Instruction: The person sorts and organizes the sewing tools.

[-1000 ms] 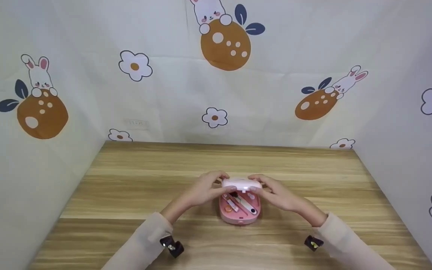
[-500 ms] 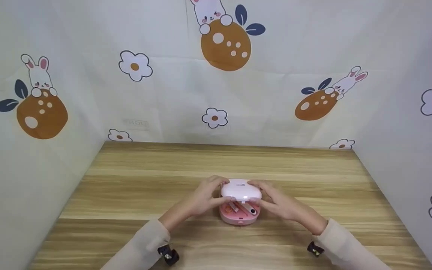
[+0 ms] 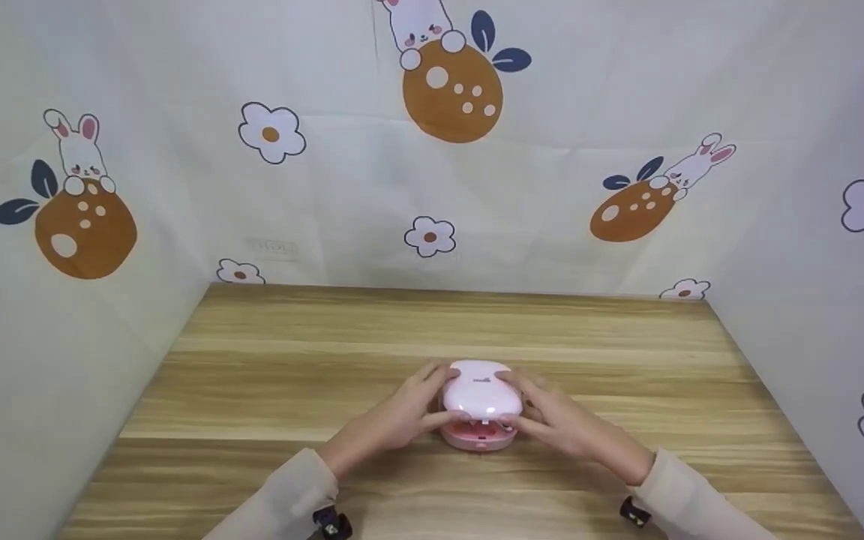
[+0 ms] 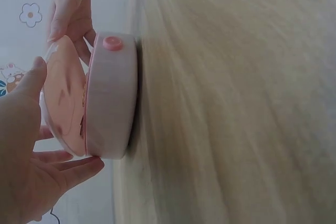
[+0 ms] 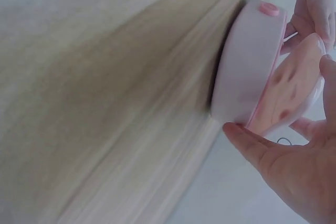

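A small rounded case stands on the table, its white lid (image 3: 481, 397) tilted partway over a pink-and-white base (image 3: 479, 444). My left hand (image 3: 400, 411) holds the lid's left side, thumb at the front edge and fingers along the side and back. On the opposite side my right hand (image 3: 565, 418) grips the lid the same way. In the left wrist view the lid's pink inner face (image 4: 64, 95) shows above a gap. A round pink button (image 5: 269, 9) marks the base's front in the right wrist view. The lid mostly hides the case's contents.
The wood-grain table (image 3: 289, 337) extends around the case on all sides. A pale curtain (image 3: 342, 187) printed with rabbits, oranges and flowers encloses the back and both sides. Dark wrist cameras hang by both cream sleeves (image 3: 282, 495).
Both hands have tipped the lid forward and down. The small tools visible in the base earlier are now largely covered, and the lid's top with its lettering faces up.
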Available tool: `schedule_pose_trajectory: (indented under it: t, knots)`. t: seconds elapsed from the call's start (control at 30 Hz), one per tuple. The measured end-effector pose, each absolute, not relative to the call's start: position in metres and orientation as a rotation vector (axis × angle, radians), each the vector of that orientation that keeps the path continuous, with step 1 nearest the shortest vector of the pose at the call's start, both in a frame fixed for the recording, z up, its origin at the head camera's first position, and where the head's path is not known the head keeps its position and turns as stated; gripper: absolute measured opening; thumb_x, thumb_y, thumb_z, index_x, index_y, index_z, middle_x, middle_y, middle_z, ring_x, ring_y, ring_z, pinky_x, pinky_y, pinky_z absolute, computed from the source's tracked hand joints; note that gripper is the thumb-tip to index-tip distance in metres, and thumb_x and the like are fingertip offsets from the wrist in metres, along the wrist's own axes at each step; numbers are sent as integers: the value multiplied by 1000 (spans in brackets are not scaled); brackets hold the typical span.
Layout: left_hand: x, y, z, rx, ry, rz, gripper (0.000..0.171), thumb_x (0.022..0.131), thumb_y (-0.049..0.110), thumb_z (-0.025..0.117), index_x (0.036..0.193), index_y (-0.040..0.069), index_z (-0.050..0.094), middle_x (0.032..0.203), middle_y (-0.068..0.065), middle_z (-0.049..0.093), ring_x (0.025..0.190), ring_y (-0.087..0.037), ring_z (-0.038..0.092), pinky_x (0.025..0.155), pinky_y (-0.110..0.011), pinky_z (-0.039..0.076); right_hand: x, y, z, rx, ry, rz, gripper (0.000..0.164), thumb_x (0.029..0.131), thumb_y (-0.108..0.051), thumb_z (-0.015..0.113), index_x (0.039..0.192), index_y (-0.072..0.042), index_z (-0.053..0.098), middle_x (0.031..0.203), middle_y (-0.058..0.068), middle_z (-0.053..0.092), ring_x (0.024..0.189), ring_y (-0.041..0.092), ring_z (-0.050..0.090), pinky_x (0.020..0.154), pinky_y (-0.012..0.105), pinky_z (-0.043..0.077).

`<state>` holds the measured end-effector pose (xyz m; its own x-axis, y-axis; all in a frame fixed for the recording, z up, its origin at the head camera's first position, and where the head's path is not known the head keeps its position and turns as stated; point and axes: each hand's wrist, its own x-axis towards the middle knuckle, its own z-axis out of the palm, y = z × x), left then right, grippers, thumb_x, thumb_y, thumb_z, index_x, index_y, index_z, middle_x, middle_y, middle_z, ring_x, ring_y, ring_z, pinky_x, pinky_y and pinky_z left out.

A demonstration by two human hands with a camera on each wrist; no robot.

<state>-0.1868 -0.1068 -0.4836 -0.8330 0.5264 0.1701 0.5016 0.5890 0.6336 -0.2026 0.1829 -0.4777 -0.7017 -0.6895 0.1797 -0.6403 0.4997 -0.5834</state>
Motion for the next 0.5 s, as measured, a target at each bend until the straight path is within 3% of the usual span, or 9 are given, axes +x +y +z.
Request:
schedule_pose_trajectory:
  t: [0.13,0.5]
  knots:
    - [-184,-107,-486,894,2778,1076,68,101,46,68,150,2,50,158,-25,44,144,-44,49,120,-56,42,-198,182,-480,-1107,2637,-1002,67,104,-38,66,156,-1,44,153,34,46,139,51,51,111,58,49]
    - [-177,-105,-494,956,2834,1031,75,98,43,73,151,-4,49,157,-32,43,140,-48,51,117,-55,45,-189,178,-487,-1092,2758,-923,68,100,-40,72,152,-3,48,152,45,40,136,63,46,111,72,43]
